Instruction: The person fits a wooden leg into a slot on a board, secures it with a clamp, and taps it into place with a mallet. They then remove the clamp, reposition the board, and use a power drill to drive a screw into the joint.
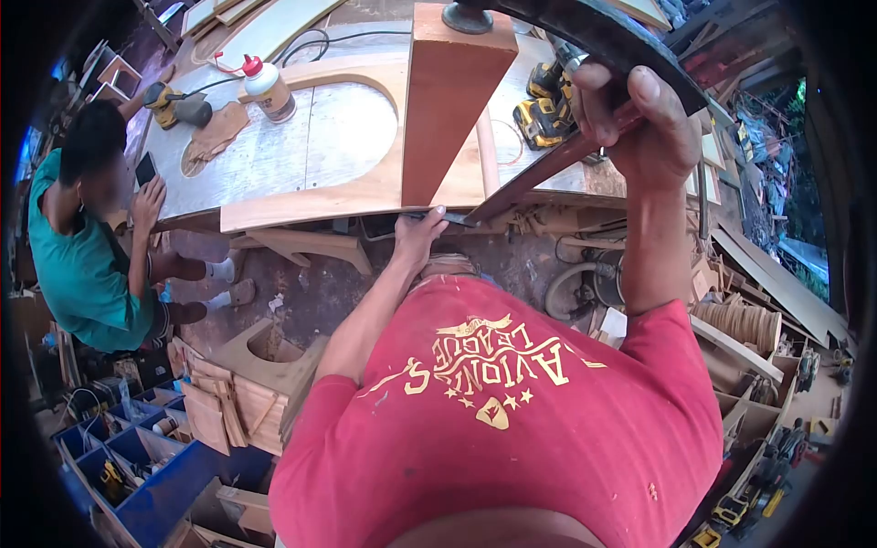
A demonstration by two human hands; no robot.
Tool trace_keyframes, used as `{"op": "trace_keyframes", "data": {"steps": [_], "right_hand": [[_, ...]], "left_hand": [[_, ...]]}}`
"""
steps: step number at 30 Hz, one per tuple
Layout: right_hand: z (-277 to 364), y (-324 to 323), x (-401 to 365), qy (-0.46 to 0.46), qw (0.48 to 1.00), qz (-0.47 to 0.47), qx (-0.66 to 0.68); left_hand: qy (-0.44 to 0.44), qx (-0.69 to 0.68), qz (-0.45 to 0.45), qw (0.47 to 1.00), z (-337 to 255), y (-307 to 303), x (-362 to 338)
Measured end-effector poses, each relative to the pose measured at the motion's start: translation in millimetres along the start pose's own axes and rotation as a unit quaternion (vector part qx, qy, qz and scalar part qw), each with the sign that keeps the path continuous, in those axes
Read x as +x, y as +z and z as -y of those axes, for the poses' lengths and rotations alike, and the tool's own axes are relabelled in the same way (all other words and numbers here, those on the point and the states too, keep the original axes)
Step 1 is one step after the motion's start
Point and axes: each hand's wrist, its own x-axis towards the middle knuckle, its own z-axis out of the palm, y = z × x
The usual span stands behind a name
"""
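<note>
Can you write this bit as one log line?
left hand: at low end of strip | right hand: grips strip | nearby: glue bottle, drill

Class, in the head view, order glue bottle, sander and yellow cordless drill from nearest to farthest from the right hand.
From the right hand, gripping a wooden strip:
1. Yellow cordless drill, just left of it.
2. Glue bottle, farther left.
3. Sander, far left end.

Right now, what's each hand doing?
Left hand: closed, pinching something small at the wooden strip's lower end.
Right hand: closed around that strip's upper part.
</note>
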Motion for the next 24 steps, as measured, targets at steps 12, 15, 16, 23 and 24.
{"op": "trace_keyframes", "data": {"steps": [12, 15, 16, 23, 24], "right_hand": [[2.1, -4.0, 5.0, 0.037, 0.999, -0.023, 0.012], [2.7, -2.1, 4.5, 0.041, 0.997, -0.065, -0.001], [1.1, -4.5, 5.5, 0.035, 0.998, -0.046, 0.01], [-8.8, -22.9, 3.7, -0.012, 0.997, 0.05, 0.065], [-9.1, -23.0, 3.7, -0.014, 0.997, 0.049, 0.061]], "left_hand": [[-0.01, -0.033, 0.034, 0.999, -4.3, -5.1, 5.8], [-0.022, -0.038, 0.041, 0.998, 1.9, -16.6, 9.2], [-0.022, -0.044, 0.042, 0.998, -0.3, -17.8, 7.8], [0.034, 0.024, 0.016, 0.999, -4.5, -29.5, 2.4], [0.041, 0.07, 0.01, 0.997, -7.3, -35.2, 1.9]]}}
